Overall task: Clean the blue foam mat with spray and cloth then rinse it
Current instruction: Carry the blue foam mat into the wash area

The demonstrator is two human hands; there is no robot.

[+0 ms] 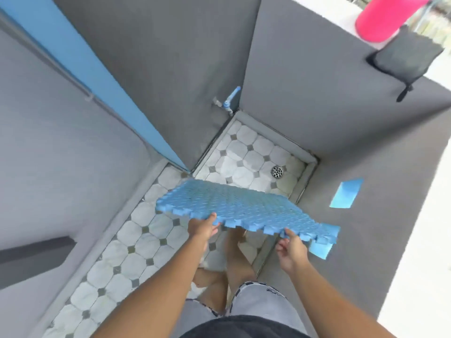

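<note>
One blue foam mat (240,208), held flat in the air over the tiled floor (146,240). Left hand (201,228) grasps its near edge, right hand (291,250) pinches the near right corner. One tap (229,101), one drain (277,171), one pink bottle (383,18) on the ledge.

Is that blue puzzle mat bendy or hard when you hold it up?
Probably a bit bendy: the blue foam mat stays nearly flat though the left hand and right hand grip only its near edge. It seems light, since fingertips alone appear to carry it.
</note>
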